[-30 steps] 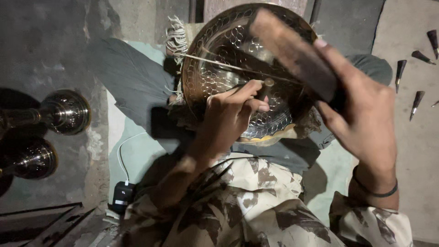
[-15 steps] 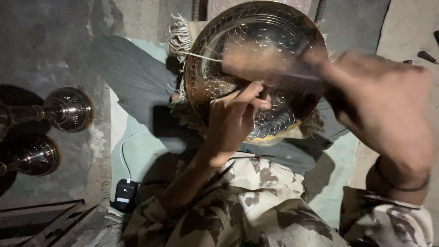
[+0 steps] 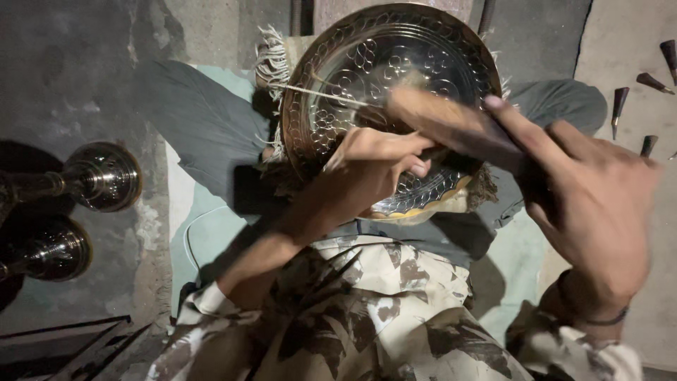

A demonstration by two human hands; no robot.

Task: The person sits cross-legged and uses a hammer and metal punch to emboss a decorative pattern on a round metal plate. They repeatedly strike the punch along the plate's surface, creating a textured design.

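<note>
Grey concrete floor [image 3: 63, 70], dim light, pale green cloth [image 3: 211, 233] spread under the person's lap. Round engraved brass tray [image 3: 395, 49] stands tilted against grey-trousered legs, decorated face toward the camera. Left hand [image 3: 374, 169] in front of the tray's lower middle, fingers pinched closed around a thin metal rod [image 3: 317, 94] that runs up-left across the tray face. Right hand [image 3: 592, 204] raised at right, fingers wrapped tight on a wooden block [image 3: 451, 123], blurred, its far end over the tray centre. Two shiny metal stand bases [image 3: 106, 176] on the floor at left. Several dark pointed punches [image 3: 619, 102] lie on the floor upper right. Camouflage shirt fills the bottom.
</note>
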